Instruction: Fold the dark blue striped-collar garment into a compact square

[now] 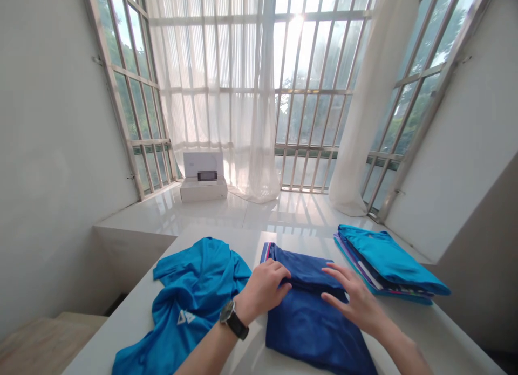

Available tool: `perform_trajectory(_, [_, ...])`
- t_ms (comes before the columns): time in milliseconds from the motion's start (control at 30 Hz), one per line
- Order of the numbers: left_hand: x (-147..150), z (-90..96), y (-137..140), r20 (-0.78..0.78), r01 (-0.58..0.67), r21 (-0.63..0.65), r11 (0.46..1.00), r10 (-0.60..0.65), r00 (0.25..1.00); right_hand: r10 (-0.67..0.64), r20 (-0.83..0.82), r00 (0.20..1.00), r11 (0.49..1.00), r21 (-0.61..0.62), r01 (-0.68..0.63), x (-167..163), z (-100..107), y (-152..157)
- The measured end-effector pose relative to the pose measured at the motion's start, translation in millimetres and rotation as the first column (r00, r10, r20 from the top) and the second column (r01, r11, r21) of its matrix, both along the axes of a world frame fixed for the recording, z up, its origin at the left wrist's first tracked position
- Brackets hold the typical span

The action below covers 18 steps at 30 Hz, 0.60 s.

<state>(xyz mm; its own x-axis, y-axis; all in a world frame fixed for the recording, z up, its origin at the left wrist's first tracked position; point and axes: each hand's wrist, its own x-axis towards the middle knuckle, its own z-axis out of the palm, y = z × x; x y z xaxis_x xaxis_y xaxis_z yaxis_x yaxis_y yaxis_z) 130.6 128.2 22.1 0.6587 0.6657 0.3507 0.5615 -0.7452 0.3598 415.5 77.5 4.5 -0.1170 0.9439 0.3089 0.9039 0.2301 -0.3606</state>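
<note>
A navy blue garment [311, 321] lies partly folded on the white table in front of me, its far part doubled over toward me. White and red trim shows at its far left corner. My left hand [267, 286], a black-strapped watch on its wrist, has its fingers curled on the left end of the fold. Over the right side of the same garment is my right hand [354, 297], fingers spread and thumb apart, holding nothing. A rumpled bright blue T-shirt [194, 294] with a white print lies beside my left forearm.
A stack of folded clothes [388, 261], bright blue on top, sits at the table's right. Behind the white table [121, 326], a white box [203, 189] with a small dark-screened device stands on the window ledge [251, 216]. Sheer curtains [251, 121] hang before the barred windows.
</note>
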Motion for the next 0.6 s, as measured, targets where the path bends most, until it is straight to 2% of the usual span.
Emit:
perform_trajectory(67, [6.7, -3.0, 11.5, -0.078, -0.074, -0.003, 0.997, 0.074, 0.994, -0.006, 0.090, 0.996, 1.000, -0.009, 0.007, -0.5, -10.6, 18.1])
perform_trajectory(133, [13.3, -10.2, 18.2, -0.179, -0.123, -0.020, 0.992, 0.117, 0.977, -0.030, 0.130, 0.991, 0.997, -0.068, 0.039, -3.2, -22.7, 28.0])
perform_trajectory(200, [18.0, -17.9, 18.5, -0.235, -0.164, -0.035, 0.986, 0.152, 0.960, -0.044, 0.113, 0.993, 0.992, -0.117, 0.057, -4.8, -32.3, 30.4])
perform_trajectory(300, [20.9, -21.5, 9.6, -0.261, -0.212, -0.037, 0.977, 0.195, 0.945, 0.012, 0.063, 0.998, 0.992, -0.128, -0.004, -2.6, -37.6, 25.4])
perform_trajectory(467, [21.4, -4.0, -6.1, -0.357, -0.191, -0.022, 0.981, 0.171, 0.918, 0.074, 0.034, 0.997, 0.990, -0.119, -0.069, 2.6, -31.1, 14.5])
perform_trajectory(600, [27.5, 7.7, -4.9, -0.441, -0.169, -0.005, 0.986, 0.149, 0.885, 0.063, 0.056, 0.996, 0.992, -0.110, -0.056, -1.1, -29.3, 13.3])
